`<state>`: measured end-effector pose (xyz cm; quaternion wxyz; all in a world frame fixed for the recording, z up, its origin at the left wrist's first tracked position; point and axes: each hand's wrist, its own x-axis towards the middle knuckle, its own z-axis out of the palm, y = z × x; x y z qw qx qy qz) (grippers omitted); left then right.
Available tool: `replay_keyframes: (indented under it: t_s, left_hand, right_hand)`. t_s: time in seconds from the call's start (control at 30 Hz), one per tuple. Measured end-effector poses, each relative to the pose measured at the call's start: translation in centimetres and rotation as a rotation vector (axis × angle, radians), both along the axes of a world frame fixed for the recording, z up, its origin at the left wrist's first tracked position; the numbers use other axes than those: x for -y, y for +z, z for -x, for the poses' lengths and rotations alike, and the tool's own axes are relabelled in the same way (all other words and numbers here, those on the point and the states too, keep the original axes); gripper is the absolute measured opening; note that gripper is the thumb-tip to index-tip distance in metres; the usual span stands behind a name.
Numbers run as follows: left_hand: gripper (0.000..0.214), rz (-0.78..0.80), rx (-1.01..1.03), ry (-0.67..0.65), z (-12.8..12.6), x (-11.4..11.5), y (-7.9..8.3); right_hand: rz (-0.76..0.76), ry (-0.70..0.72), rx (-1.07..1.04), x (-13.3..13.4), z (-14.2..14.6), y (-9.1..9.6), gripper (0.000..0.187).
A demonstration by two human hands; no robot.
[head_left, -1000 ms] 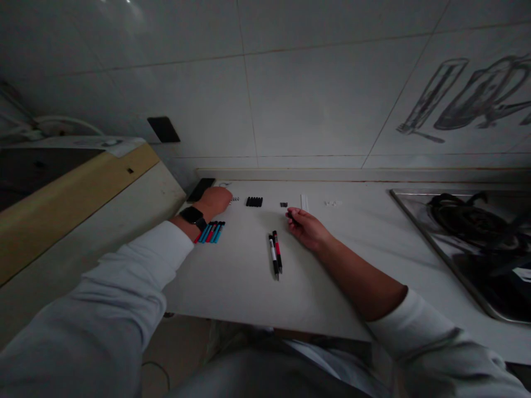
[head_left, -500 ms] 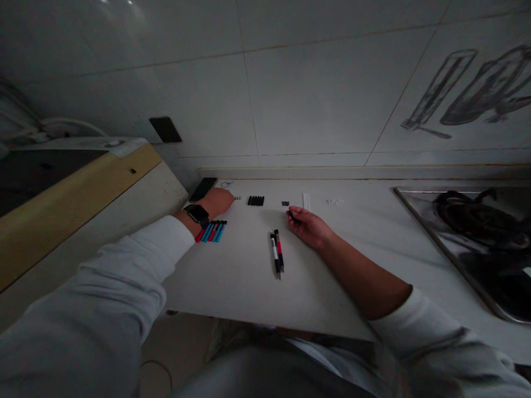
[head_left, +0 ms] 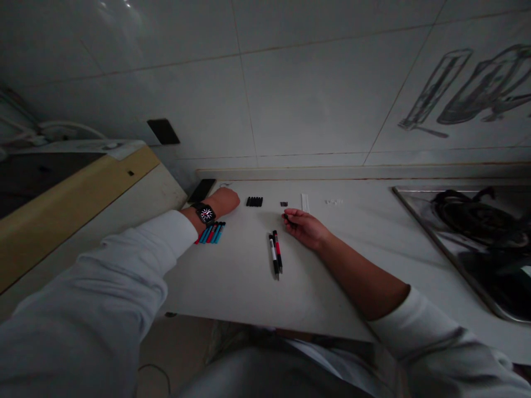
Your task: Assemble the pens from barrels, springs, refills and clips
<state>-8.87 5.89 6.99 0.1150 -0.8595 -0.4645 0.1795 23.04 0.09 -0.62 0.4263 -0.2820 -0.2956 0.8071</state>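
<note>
My right hand is closed above the counter, its fingertips pinching a small black pen part. At the left, my left hand reaches down to the counter, back upward; its fingers are hidden. By its wrist lie several red and blue pen barrels, partly covered by the sleeve. A row of short black tubes sits just right of that hand. Two pens, one white and black, one red and black, lie side by side between the hands. Thin white sticks are behind my right hand.
Small dark pieces and tiny whitish pieces lie along the back of the white counter. A dark flat phone-like slab is at the back left. On the right is a gas hob; a tiled wall rises behind.
My left hand has shifted slightly right, over small metallic pieces that showed beside its fingers before. My right hand keeps its pinch on the black part, nearly still. The view has shifted slightly.
</note>
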Motion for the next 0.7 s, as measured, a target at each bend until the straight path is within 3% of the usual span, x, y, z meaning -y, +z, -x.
replay_keyframes:
  t_s: [0.23, 0.43, 0.57, 0.7]
  left_hand:
    - [0.024, 0.018, -0.116, 0.094, -1.2, 0.8, 1.0]
    - [0.025, -0.028, 0.008, 0.008, 2.2, 0.5, 2.7]
    - [0.032, 0.01, 0.173, 0.016, 4.2, 0.0, 1.7]
    - [0.025, 0.054, 0.26, 0.037, 4.5, 0.0, 0.2]
  right_hand:
    - [0.001, -0.001, 0.012, 0.1, 0.1, 0.3, 0.023]
    - [0.019, 0.001, 0.01, 0.2, 0.1, 0.4, 0.023]
    - [0.006, 0.011, 0.025, 0.3, 0.0, 0.6, 0.023]
    - [0.006, 0.004, 0.04, 0.4, -0.1, 0.6, 0.023]
